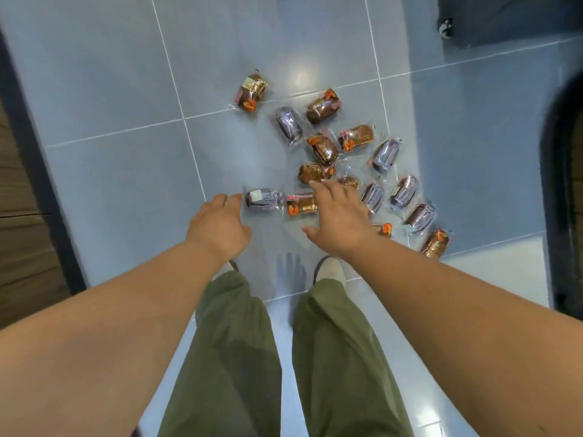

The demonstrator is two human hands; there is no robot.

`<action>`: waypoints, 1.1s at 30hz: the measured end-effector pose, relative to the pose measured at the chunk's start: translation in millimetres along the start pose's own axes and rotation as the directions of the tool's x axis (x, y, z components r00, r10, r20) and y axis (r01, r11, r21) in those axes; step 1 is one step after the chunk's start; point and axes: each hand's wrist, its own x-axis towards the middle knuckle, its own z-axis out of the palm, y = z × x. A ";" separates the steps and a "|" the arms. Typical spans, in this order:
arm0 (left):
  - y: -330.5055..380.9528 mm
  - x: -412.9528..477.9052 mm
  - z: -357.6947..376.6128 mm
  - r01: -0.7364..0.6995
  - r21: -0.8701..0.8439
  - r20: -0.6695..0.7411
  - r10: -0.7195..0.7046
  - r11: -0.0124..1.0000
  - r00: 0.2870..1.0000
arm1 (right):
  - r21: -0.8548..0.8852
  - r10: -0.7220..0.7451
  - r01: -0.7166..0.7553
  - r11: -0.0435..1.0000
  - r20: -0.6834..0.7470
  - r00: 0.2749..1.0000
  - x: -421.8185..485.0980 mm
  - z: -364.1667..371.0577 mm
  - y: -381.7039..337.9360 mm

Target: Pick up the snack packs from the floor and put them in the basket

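Observation:
Several snack packs lie scattered on the grey tiled floor [126, 99], some brown with orange print, some purple. A purple pack [263, 198] lies just past the fingertips of my left hand [220, 223], which is open and holds nothing. Beside it is a brown pack [301, 205], partly under my right hand [337, 212]. That hand hovers open over the packs with fingers spread, hiding parts of a few. Another brown pack [252, 93] lies apart at the far left of the group. A dark curved rim [564, 197] at the right edge may be the basket; I cannot tell.
My legs in green trousers [239, 357] and a shoe toe [329, 268] stand just behind the packs. A dark wooden edge [28, 184] runs along the left. A dark object [504, 17] sits at the top right. Bare tiles stretch to the left of the packs.

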 end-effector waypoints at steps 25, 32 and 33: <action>-27.5 244.8 187.9 -0.167 0.261 0.000 0.173 0.951 0.985 | -0.173 0.066 -0.043 0.984 0.126 0.990 229.7 200.1 68.2; -27.6 251.5 193.1 -0.145 0.405 -0.092 0.199 0.903 0.976 | -0.144 0.088 -0.085 0.986 0.014 0.996 234.4 215.9 73.1; -26.7 248.9 188.8 -0.123 0.379 -0.097 0.172 0.917 0.980 | -0.114 0.122 -0.120 0.986 0.016 0.992 231.1 212.5 73.0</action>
